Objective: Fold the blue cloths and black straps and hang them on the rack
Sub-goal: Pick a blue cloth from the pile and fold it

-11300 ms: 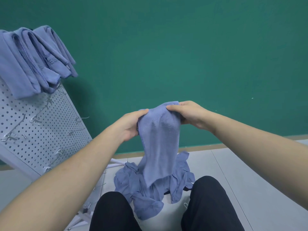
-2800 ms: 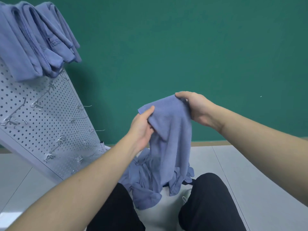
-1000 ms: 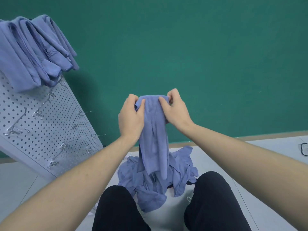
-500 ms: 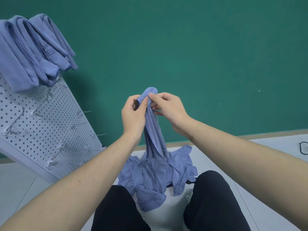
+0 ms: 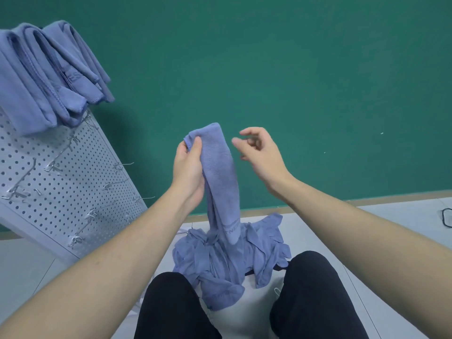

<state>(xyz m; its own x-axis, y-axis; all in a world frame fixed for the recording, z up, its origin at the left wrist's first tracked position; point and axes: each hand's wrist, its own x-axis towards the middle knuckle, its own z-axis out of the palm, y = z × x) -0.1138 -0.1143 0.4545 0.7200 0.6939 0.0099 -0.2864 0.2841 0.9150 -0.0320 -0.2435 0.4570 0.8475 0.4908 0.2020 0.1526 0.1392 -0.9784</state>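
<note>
A folded blue cloth (image 5: 220, 172) hangs in a narrow strip from my left hand (image 5: 188, 165), which grips its top edge at chest height. My right hand (image 5: 259, 152) hovers just right of the cloth with fingers apart, holding nothing. Below, a pile of loose blue cloths (image 5: 227, 263) lies on the floor between my knees, and a bit of black strap (image 5: 278, 269) peeks from under its right side. At the left leans a white pegboard rack (image 5: 61, 182) with metal hooks. Several folded blue cloths (image 5: 46, 74) hang over its top.
A green wall (image 5: 293, 69) stands right behind the pile. My black-trousered knees (image 5: 315, 289) frame the pile on the pale tiled floor (image 5: 391, 228). A black cable loop (image 5: 446, 217) lies at the far right edge.
My right hand has let go of the cloth and drawn off to the right, fingers spread. The left hand now holds the folded strip alone.
</note>
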